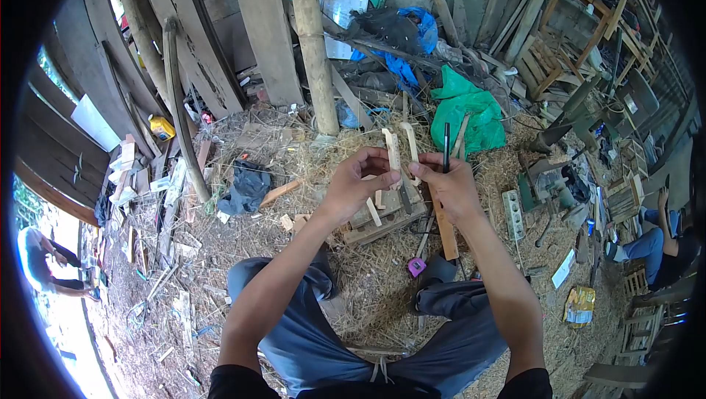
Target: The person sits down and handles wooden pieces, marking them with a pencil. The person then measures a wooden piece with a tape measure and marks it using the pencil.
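Observation:
My left hand [359,184] is closed on a pale carved wooden piece [393,147] with a hooked top, pinched at its lower end. In my right hand [453,189], thumb and fingers grip a second, similar curved wooden piece [411,140], upright beside the first with a small gap. A black pen [446,145] also sticks up from the right hand, held between the fingers. Below both hands lies a low wooden block [382,231], with small wood pieces on it. A brown wooden strip [446,236] leans beside the block.
A pink tape measure [416,266] lies on the shaving-covered ground near my feet. A wooden post [315,53], a green plastic bag [467,116] and a black bag [246,187] are ahead. A power strip [513,215] lies right. People sit at far left and far right.

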Tool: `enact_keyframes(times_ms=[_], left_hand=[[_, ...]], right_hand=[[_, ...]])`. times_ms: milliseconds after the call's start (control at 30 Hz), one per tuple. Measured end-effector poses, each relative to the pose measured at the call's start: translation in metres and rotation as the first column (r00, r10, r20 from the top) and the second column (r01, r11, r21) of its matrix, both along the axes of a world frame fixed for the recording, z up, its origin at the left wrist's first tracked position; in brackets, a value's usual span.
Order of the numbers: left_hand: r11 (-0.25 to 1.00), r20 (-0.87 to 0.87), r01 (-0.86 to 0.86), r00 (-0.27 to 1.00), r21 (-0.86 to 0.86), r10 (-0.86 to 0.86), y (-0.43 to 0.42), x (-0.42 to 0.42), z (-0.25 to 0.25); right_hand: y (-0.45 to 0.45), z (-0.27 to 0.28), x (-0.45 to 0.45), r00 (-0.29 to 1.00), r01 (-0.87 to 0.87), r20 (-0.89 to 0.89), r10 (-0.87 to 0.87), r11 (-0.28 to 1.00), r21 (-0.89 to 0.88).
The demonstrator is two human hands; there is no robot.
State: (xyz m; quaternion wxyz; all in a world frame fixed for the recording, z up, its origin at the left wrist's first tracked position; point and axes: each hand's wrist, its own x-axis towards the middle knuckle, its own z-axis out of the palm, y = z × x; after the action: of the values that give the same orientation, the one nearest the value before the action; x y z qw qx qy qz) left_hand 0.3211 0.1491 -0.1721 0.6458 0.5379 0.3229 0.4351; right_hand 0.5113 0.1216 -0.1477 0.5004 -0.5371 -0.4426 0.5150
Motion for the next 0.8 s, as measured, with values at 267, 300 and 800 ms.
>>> enact_keyframes(times_ms=[267, 300, 800], left_hand=[[1.0, 0.036, 0.019, 0.999, -0.023, -0.018, -0.001, 0.001, 0.0], [0.999, 0.061, 0.011, 0.998, -0.04, -0.009, -0.002, 0.002, -0.001], [0.995, -0.06, -0.056, 0.997, -0.08, 0.052, 0.0, 0.003, -0.01]], right_hand=[[0.001, -0.003, 0.0, 1.0, 0.008, 0.005, -0.008, 0.999, 0.031], [0.0, -0.001, 0.0, 1.0, 0.006, 0.002, -0.006, 1.0, 0.03], [0.002, 0.002, 0.009, 0.991, 0.047, 0.121, -0.055, 0.997, 0.063]])
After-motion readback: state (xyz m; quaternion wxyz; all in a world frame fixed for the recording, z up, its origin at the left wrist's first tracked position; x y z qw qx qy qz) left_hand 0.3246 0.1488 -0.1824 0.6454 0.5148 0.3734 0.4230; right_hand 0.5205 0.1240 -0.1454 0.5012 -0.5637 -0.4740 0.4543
